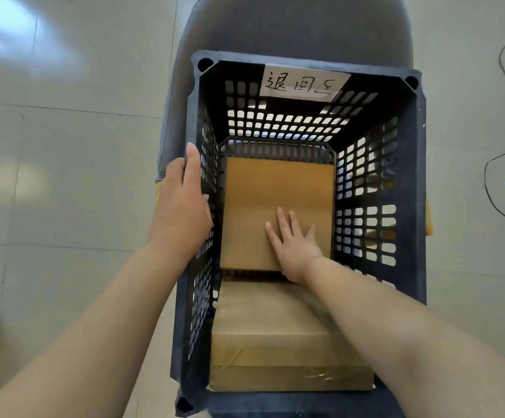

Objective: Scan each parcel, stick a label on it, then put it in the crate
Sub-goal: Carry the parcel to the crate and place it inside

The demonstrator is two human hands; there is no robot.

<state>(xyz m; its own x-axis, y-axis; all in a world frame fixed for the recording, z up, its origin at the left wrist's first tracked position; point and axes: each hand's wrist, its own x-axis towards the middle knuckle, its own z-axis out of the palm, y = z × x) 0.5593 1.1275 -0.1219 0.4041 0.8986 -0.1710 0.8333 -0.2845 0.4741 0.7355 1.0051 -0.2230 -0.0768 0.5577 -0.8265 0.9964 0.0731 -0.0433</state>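
The cardboard parcel (275, 200) is lying flat at the far end of the black crate (417, 176), its long axis running away from the person. The right hand (295, 245), plainly the nearer one, is pressing on its near right corner, palm down, fingers straight and spread, gripping nothing. A second parcel (281, 327) is filling the near end. The left hand (182, 203) is resting straight-fingered along the crate's left rim. The crate is sitting on a grey chair (299, 25) over pale floor tiles (64, 146).
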